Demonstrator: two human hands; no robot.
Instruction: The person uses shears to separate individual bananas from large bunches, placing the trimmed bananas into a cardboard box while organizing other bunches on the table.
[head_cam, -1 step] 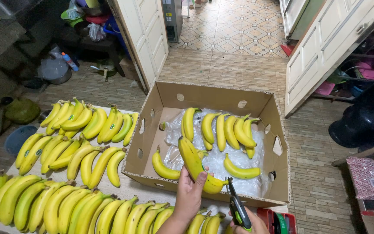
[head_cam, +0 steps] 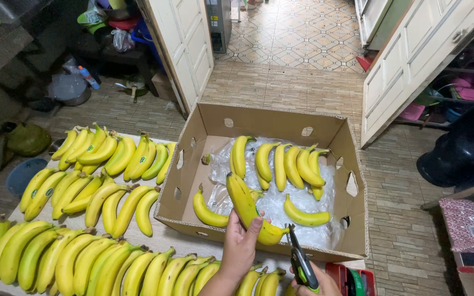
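Observation:
My left hand [head_cam: 241,249] grips a yellow banana [head_cam: 246,205] and holds it tilted over the near edge of an open cardboard box [head_cam: 281,121]. My right hand [head_cam: 318,283], at the bottom edge of the view, holds black-and-green pruning shears [head_cam: 299,264] with the blades pointing up at the banana's stem end. Inside the box, a bunch of several bananas [head_cam: 283,161] and two loose bananas [head_cam: 305,217] lie on clear plastic lining.
Several bunches of yellow bananas [head_cam: 111,156] lie in rows on a board left of the box, with more bananas [head_cam: 89,260] along the near edge. White doors [head_cam: 185,44] stand open onto a tiled floor. A dark rounded object [head_cam: 462,151] sits at right.

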